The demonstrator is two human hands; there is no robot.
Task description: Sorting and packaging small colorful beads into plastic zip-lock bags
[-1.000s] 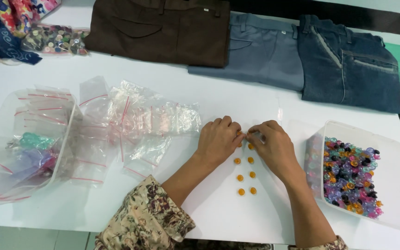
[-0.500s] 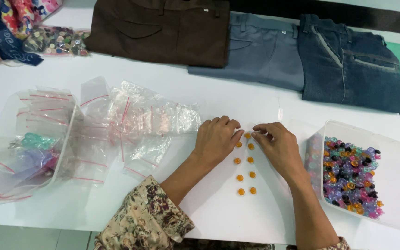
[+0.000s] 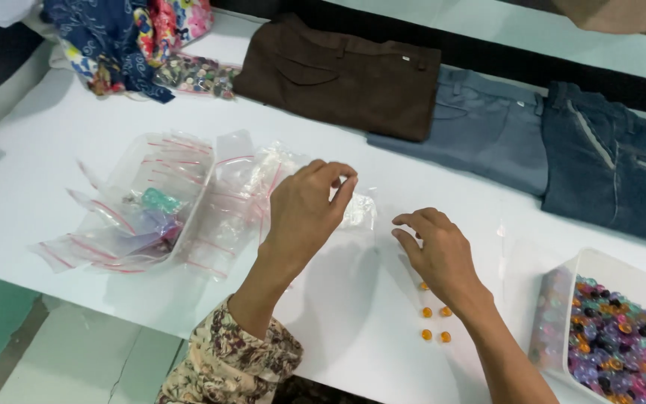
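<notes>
While orange beads (image 3: 434, 323) lie paired on the tabletop (image 3: 54, 172), the left hand (image 3: 304, 213) pinches a clear zip bag (image 3: 357, 209). The right hand (image 3: 439, 251) hovers empty, fingers spread; nothing looks bagged yet.

Garment or sewing workroom, by the look of it. Long white desk (image 3: 54, 179) as landmark. Along its far edge: folded brown trousers (image 3: 342, 75), grey trousers (image 3: 480, 135), dark denim (image 3: 614, 168). At its far left corner, patterned fabric scraps (image 3: 125, 37). Near side right, a white tray of coloured buttons (image 3: 611, 340); left of centre, clear zip bags (image 3: 188, 198).
</notes>
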